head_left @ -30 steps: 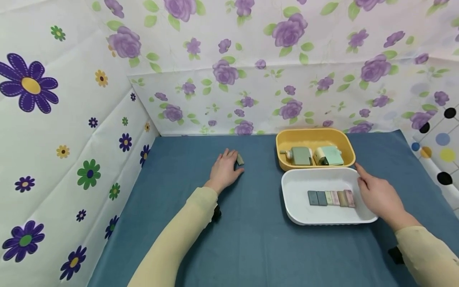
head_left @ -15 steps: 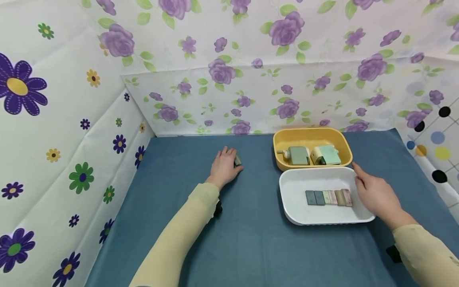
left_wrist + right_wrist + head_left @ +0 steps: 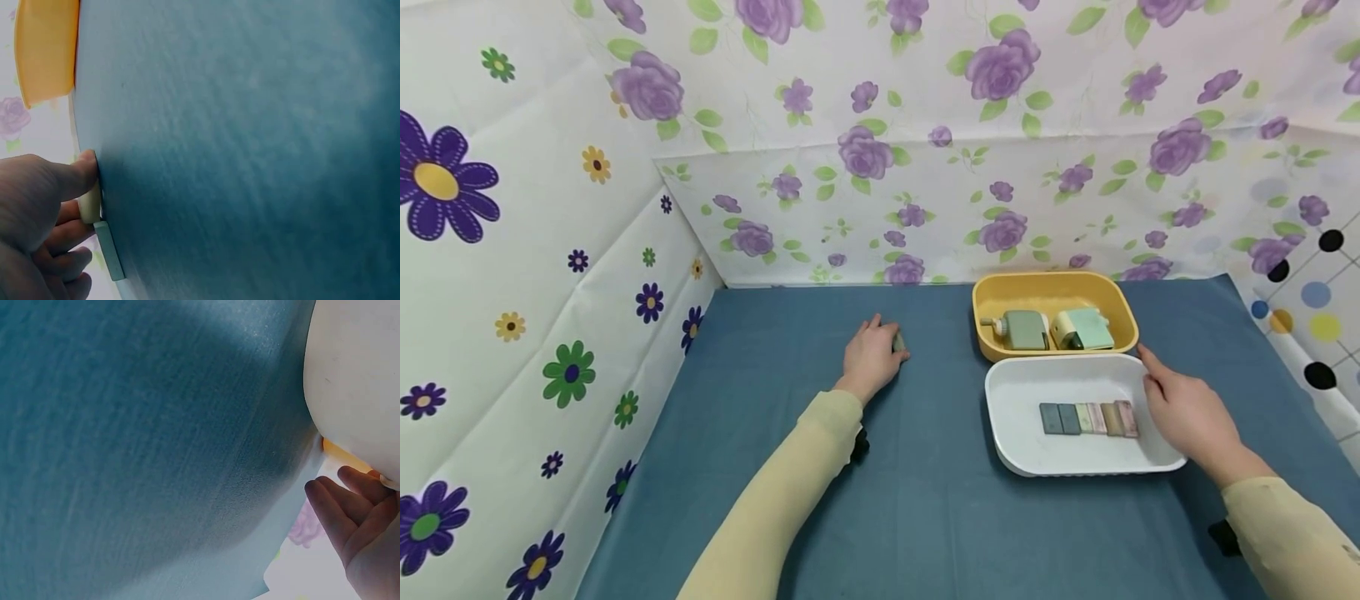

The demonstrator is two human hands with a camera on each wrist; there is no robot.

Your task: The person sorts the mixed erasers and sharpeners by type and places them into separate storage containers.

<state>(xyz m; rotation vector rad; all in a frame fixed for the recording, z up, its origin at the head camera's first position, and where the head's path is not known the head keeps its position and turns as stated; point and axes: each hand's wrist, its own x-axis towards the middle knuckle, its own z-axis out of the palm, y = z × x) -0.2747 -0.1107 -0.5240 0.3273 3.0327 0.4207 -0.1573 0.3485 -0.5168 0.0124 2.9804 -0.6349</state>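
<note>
At the back middle of the table my left hand (image 3: 871, 358) pinches a small cream-coloured block (image 3: 90, 204) between thumb and fingers. A grey-green block (image 3: 109, 251) stands beside its fingers in the left wrist view; in the head view the hand largely hides both, leaving one small piece (image 3: 898, 342) showing. My right hand (image 3: 1193, 417) rests at the right end of a white tray (image 3: 1022, 454), its fingers fairly straight in the right wrist view. A row of several small blocks (image 3: 1088, 419), grey, green, pink and brown, lies in that tray.
Behind the white tray, close against it, stands a yellow tray (image 3: 992, 292). It holds a grey-green boxy device (image 3: 1025, 330) with a knob and a mint boxy device (image 3: 1086, 328). Flowered sheets (image 3: 820, 167) rise at the back and left of the blue cloth (image 3: 925, 517).
My left fingers have drawn in around the small block, which shows less than before. My right hand stays at the white tray. The head view has shifted slightly.
</note>
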